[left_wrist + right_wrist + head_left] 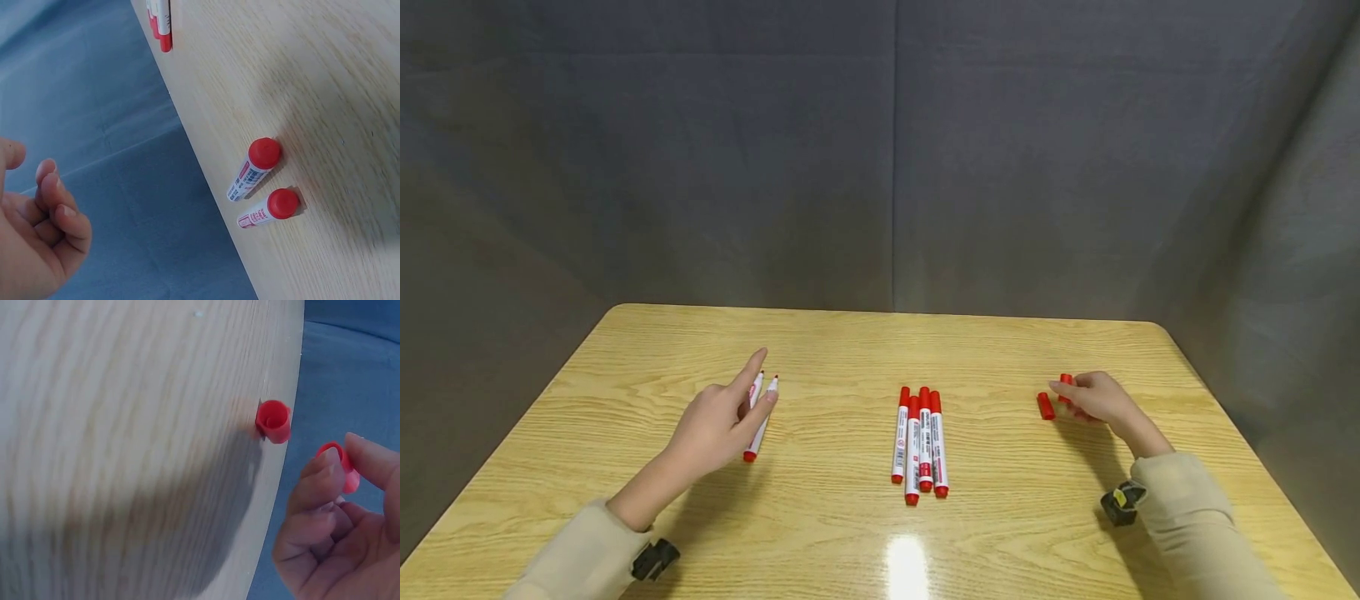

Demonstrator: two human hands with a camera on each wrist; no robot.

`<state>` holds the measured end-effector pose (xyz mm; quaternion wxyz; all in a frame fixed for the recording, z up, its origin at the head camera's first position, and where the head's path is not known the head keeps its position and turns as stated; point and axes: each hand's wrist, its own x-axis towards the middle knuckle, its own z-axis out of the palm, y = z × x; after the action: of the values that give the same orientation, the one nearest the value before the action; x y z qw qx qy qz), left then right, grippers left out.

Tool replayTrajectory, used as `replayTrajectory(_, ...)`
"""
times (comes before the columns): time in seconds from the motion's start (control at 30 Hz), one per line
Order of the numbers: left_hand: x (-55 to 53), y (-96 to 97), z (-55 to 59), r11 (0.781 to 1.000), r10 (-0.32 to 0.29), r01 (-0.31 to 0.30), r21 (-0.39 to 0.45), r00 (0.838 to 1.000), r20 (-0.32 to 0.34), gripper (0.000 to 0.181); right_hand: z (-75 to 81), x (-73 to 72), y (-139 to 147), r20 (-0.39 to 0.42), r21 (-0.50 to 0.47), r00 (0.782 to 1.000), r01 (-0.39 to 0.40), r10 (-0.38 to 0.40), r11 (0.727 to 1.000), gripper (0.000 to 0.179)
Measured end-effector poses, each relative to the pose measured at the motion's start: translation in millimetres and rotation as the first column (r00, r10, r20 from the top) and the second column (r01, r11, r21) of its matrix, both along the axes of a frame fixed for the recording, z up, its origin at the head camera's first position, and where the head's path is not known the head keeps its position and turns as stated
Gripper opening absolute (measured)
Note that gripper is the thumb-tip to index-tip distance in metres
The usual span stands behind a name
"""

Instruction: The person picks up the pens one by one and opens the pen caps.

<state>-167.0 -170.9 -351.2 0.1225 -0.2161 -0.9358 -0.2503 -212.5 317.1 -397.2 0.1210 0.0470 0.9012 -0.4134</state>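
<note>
My left hand (711,425) hovers over two uncapped markers on the left side of the table, its index finger pointing forward and nothing in its grasp. One marker (761,437) shows its white barrel, tip away from me and red end nearer; the other (757,388) is partly hidden behind the hand. In the left wrist view the remaining fingers curl loosely, well apart from both markers. Over on the right, my right hand (1101,397) pinches a red marker cap (351,480) between thumb and fingers. A second red cap (1046,406) lies on the wood just beside it.
Several red-and-white markers with caps on lie side by side at mid-table, among them a leftmost one (900,437) and a rightmost one (938,446). The wooden table (820,533) ends at a grey curtain (775,167) behind.
</note>
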Motion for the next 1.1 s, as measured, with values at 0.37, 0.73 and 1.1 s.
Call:
replayTrajectory(0.37, -0.5, 1.2, -1.3, 1.000, 0.005, -0.005, 0.005, 1.000, -0.005, 0.054, -6.9, -6.0, 12.1, 0.111, -0.009, 0.994, 0.009, -0.008, 1.000, 0.032)
replayTrajectory(0.73, 1.3, 3.4, 0.7, 1.000, -0.001, 0.001, 0.021, 1.000, 0.009, 0.054, -10.1, -7.9, 12.3, 0.182, 0.027, 0.981, -0.075, 0.069, 0.997, 0.029)
replayTrajectory(1.1, 1.5, 13.9, -3.0, 0.998, -0.057, 0.057, 0.025, 0.998, 0.020, 0.054, -3.6, -4.8, 11.7, 0.120, 0.034, 0.992, -0.049, 0.045, 0.998, 0.031)
